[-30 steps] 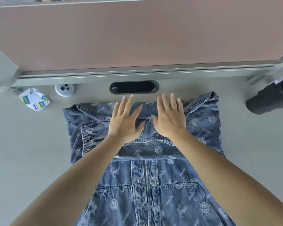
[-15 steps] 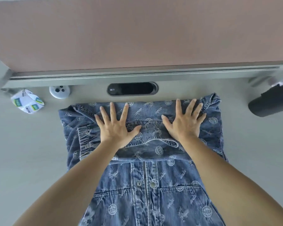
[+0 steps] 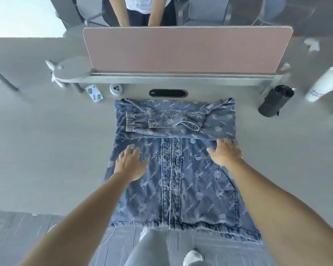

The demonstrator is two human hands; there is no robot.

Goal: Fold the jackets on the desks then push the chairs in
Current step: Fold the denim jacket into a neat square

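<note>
Lying button-side up on the desk (image 3: 65, 150), long axis running away from the body, the denim jacket (image 3: 181, 179) has its folded band (image 3: 171, 120) just beyond both hands: left hand (image 3: 130, 164) spread flat, right hand (image 3: 224, 154) nearer, fingertips at its edge, grip indeterminate.

both bare forearms stretched forward from bottom corners, left hand (image 3: 130, 164) palm down, fingers loosely spread, thumb out to the right, right hand (image 3: 224, 155) palm down, fingers pointing forward, close together, tips blurred, hands well apart
</note>
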